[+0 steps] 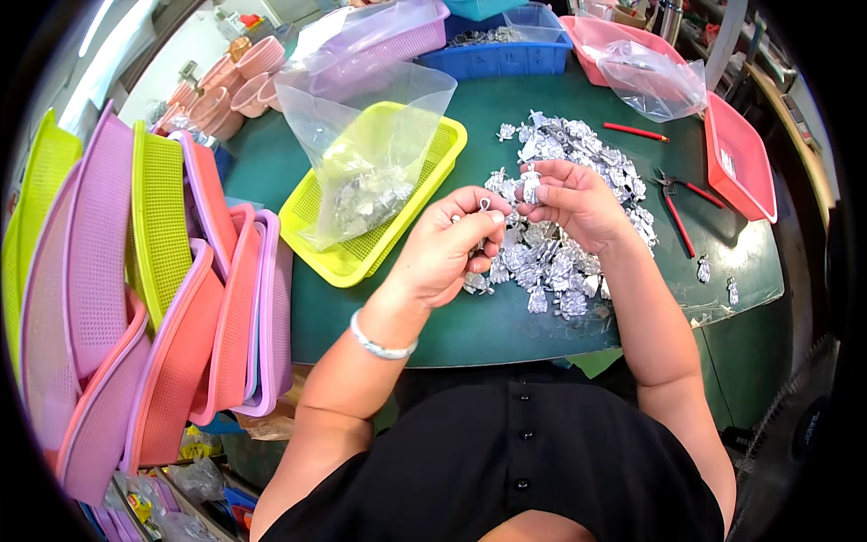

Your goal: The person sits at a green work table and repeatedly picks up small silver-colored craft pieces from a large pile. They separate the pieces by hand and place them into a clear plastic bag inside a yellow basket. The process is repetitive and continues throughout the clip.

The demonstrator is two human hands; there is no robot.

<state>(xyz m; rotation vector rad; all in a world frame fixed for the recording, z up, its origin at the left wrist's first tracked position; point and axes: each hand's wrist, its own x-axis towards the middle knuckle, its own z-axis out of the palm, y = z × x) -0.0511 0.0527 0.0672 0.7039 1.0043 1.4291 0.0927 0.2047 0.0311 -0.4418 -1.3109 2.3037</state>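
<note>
My left hand (456, 244) is closed around small silver metal pieces; a loop pokes out above its thumb. Close by on the right, my right hand (573, 206) pinches one small silver metal charm (531, 185) between thumb and fingers. Both hands are over a wide pile of silver metal charms (551, 262) on the green table (397, 321). Left of the pile lies a yellow-green basket (334, 271), with an open clear plastic bag (370, 135) standing in it. Silver pieces fill the bottom of the bag.
Red-handled pliers (673, 203) and a red pen (637, 132) lie right of the pile. A pink tray (741, 163) stands at the right edge, near two loose charms. Stacked baskets (99, 244) crowd the left side. A blue bin (497, 59) stands at the back.
</note>
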